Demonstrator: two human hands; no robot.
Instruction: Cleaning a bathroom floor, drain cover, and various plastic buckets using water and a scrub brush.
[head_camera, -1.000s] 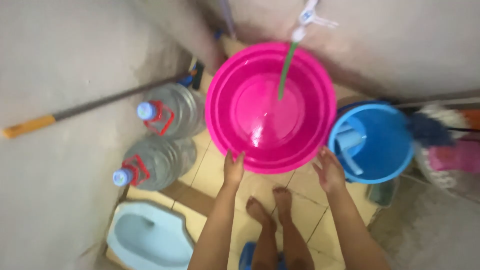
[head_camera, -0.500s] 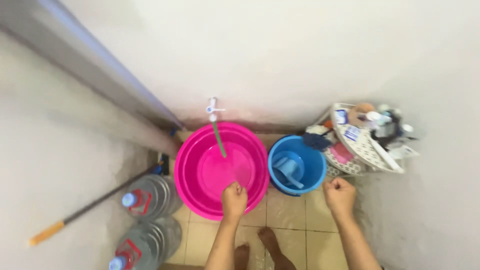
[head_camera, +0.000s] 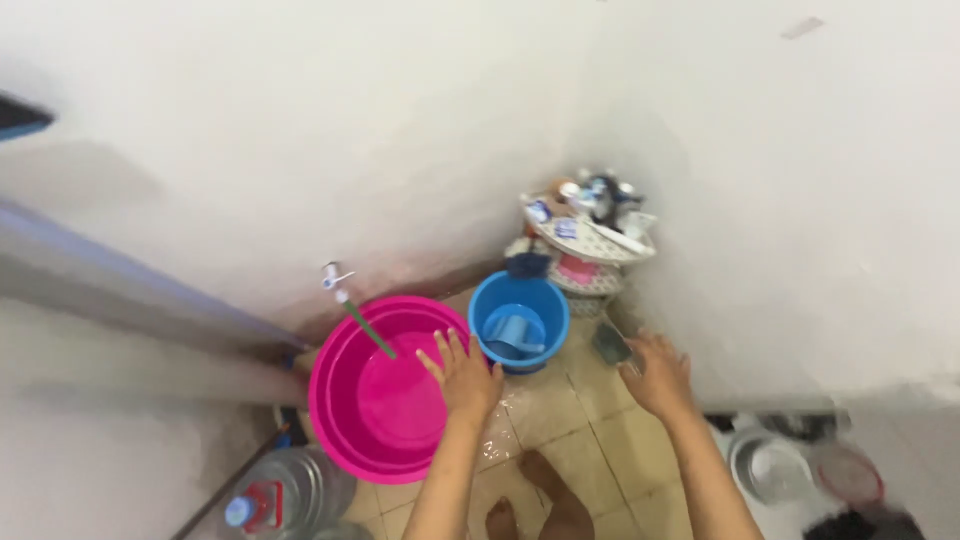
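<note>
Pink basin (head_camera: 375, 415) parked right under the tap (head_camera: 335, 277) to catch water, left hand (head_camera: 465, 375) spread flat over its right rim, right hand (head_camera: 655, 375) open, holding nothing, near the blue bucket (head_camera: 520, 320).

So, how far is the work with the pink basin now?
Done: the pink basin sits under the wall tap, with a green hose running into it. In hand: nothing is gripped; the left hand is spread open over the basin's right rim, the right hand open over the wet floor tiles. Left: the basin looks nearly empty, and whether water is flowing cannot be told. The blue bucket holds a scoop.
</note>
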